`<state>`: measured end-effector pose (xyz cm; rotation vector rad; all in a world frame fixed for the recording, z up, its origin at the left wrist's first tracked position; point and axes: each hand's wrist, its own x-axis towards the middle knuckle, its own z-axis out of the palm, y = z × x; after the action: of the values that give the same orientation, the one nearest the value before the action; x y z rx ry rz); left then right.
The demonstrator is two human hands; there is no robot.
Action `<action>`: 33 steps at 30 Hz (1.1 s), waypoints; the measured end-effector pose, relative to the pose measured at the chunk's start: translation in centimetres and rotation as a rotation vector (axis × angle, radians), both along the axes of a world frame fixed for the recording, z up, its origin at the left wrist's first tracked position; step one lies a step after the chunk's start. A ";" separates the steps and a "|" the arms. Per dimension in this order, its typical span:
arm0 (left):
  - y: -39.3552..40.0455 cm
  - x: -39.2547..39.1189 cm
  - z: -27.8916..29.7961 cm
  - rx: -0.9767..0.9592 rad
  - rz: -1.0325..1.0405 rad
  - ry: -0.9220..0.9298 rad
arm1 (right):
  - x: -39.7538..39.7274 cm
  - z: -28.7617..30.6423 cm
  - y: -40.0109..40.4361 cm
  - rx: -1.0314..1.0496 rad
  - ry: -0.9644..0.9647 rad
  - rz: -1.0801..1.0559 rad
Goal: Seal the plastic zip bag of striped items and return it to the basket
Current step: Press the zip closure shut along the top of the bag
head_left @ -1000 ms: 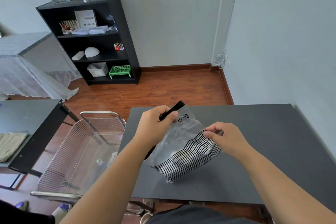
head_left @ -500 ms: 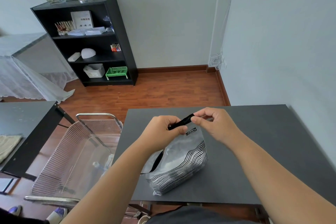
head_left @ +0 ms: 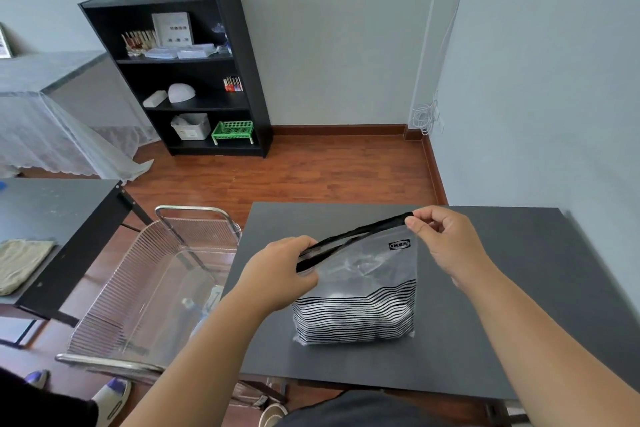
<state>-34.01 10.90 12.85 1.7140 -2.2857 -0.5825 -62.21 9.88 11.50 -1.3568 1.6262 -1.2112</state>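
Observation:
A clear plastic zip bag with black-and-white stripes on its lower half stands upright on the dark grey table. Its black zip strip runs across the top. My left hand pinches the left end of that strip. My right hand pinches the right end, with the strip stretched between the two. Left of the table, lower down, stands the wire basket, holding clear plastic items.
A second dark table with a beige cloth stands at the left. A black shelf unit stands against the far wall across a wooden floor. A wall runs close along the right. Shoes show at the lower left.
The bag was tilted on the table; it now stands upright. My right hand went from the bag's side up to the zip and along it to the right end.

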 end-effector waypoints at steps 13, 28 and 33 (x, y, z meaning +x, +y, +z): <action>-0.3 -0.9 0.9 -0.088 0.007 0.240 | -0.1 1.4 0.9 -0.126 0.490 -0.041; -0.5 -0.8 -0.5 -0.012 0.221 0.687 | 3.4 3.5 0.3 -0.092 0.355 0.237; -0.2 -1.2 -0.7 -0.086 0.186 0.685 | 4.2 3.9 0.4 -0.122 0.353 0.291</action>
<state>-35.26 10.73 12.15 1.3773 -1.6296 -0.8536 -58.01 10.32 15.42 -1.8965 1.5303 -0.9484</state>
